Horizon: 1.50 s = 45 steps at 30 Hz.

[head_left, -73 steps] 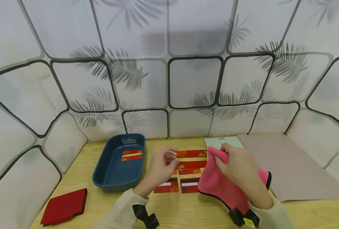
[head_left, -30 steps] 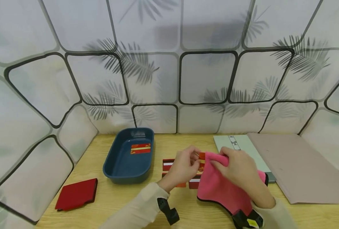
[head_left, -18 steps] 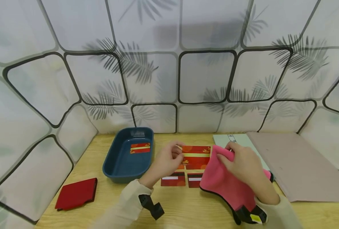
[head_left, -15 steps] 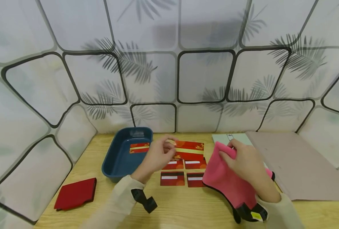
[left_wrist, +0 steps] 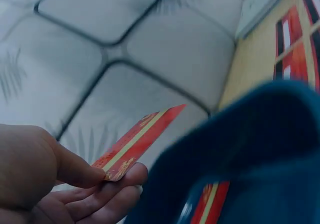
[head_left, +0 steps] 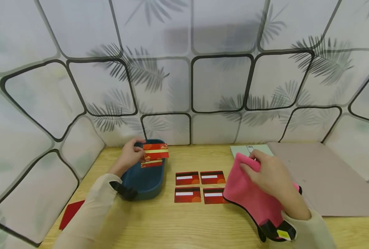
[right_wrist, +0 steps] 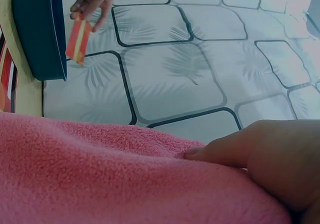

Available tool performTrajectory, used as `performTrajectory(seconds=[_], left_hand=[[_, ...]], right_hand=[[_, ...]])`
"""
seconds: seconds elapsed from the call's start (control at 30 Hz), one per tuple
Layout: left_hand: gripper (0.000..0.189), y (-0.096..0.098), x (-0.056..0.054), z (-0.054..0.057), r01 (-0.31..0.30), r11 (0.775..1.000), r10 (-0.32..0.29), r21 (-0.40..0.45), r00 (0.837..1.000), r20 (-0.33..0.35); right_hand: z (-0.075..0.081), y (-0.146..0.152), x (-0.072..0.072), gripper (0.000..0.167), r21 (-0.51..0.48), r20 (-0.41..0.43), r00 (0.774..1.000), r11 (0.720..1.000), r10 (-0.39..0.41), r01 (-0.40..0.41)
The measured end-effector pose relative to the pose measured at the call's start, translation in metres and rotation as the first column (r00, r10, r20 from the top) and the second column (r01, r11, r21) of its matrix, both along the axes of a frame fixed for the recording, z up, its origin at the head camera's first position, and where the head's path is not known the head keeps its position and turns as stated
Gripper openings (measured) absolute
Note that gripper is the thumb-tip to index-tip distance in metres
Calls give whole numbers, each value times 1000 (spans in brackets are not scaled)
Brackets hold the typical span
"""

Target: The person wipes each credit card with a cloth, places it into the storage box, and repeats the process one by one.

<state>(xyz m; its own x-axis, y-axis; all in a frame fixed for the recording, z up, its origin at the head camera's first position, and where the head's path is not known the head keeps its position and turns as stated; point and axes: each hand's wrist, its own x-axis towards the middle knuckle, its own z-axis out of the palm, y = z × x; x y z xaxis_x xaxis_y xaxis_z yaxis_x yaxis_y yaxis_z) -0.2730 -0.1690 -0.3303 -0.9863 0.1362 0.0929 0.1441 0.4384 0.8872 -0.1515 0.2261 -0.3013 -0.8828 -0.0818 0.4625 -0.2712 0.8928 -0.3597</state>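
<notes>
Above the blue tray, my left hand pinches a red card with a yellow stripe between thumb and fingers. A similar red card lies on the tray floor beneath it. On the right, my right hand grips a pink cloth with a dark edging, which hangs down toward the table. In the right wrist view the thumb presses on the fluffy cloth. Several red cards, among them one at the front left, lie on the table in two rows with dark and white stripes up.
A red wallet-like case lies at the left, partly covered by the left sleeve. Behind the right hand are a pale green flat item and a large greyish-pink sheet. A patterned curtain encloses the back and sides.
The left hand has carried the red card from beside the cloth leftward to above the tray. The cloth and right hand stay near the same place; the rows of cards are uncovered.
</notes>
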Motion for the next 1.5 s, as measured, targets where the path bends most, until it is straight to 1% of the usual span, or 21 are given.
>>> performTrajectory(seconds=[0.03,0.13,0.2,0.27,0.37,0.47,0.6,0.73,0.8,0.87,0.93,1.0,1.07,1.13,1.17,1.2,1.27,1.3,1.37,1.43,1.5], left_hand=[[42,-6,-3,-4,-11,1000,11,-23,1000,-6],[41,-21,-11,-11,-27,993,30,-115,999,19],[42,-24,-16,-12,-24,983,35,-184,997,61],[44,-25,-21,-14,2,976,25,-219,992,121],[46,-25,-26,-17,43,975,3,-217,978,208],[48,-25,-28,-21,58,979,-8,-193,967,254],[50,-26,-26,-27,64,980,-12,-191,964,266],[54,-26,-22,-26,98,977,-45,-192,964,262],[52,-25,-20,-25,116,975,-64,-191,964,257],[49,-24,-18,-21,132,970,-81,-206,968,239],[44,-22,-14,-17,143,958,-94,-249,975,199],[38,-19,-8,-11,147,937,-109,-318,985,133],[33,-12,0,-6,143,920,-132,-365,990,54],[29,-4,9,-3,133,914,-149,-384,989,-13],[26,-1,14,-3,136,912,-166,-386,985,-44],[24,3,18,-4,145,911,-186,-386,980,-71],[20,12,25,-7,176,903,-242,-392,962,-127],[19,15,29,-9,192,896,-271,-401,951,-150],[18,22,34,-14,229,879,-334,-418,921,-198],[20,27,38,-17,256,870,-376,-421,897,-231],[21,32,41,-20,270,869,-396,-415,883,-253]], right_hand=[[0,0,0,19,-4,1,1000,1000,1,-1],[1,1,-1,19,-12,4,1000,1000,-1,1],[1,2,-1,19,-12,6,1000,1000,-3,3],[1,2,-2,19,-9,12,1000,1000,-4,5],[1,1,-2,19,-3,18,1000,1000,-4,4],[1,-1,-2,18,10,7,1000,1000,-3,3],[-1,-3,0,19,29,-10,1000,1000,-3,3],[-3,-3,0,20,31,-23,1000,999,-8,9],[-5,-3,0,20,32,-39,999,999,-9,11],[-6,-4,-1,20,37,-62,998,999,-5,7],[-6,-4,-2,20,38,-80,997,999,1,2],[-6,-5,-3,20,34,-94,996,999,6,-3],[-5,-4,-2,19,37,-98,995,999,6,-2],[-4,-4,-2,19,31,-85,996,999,10,-8],[-4,-4,-2,19,30,-79,997,999,13,-11],[-3,-4,-1,19,32,-75,997,999,15,-13],[-2,-3,-1,19,29,-61,998,999,16,-14],[-3,-4,-1,19,25,-57,998,1000,18,-16],[-3,-5,-1,18,21,-54,998,1000,17,-16],[-2,-5,0,18,19,-56,998,1000,18,-17],[-2,-6,0,18,19,-64,998,1000,24,-23]])
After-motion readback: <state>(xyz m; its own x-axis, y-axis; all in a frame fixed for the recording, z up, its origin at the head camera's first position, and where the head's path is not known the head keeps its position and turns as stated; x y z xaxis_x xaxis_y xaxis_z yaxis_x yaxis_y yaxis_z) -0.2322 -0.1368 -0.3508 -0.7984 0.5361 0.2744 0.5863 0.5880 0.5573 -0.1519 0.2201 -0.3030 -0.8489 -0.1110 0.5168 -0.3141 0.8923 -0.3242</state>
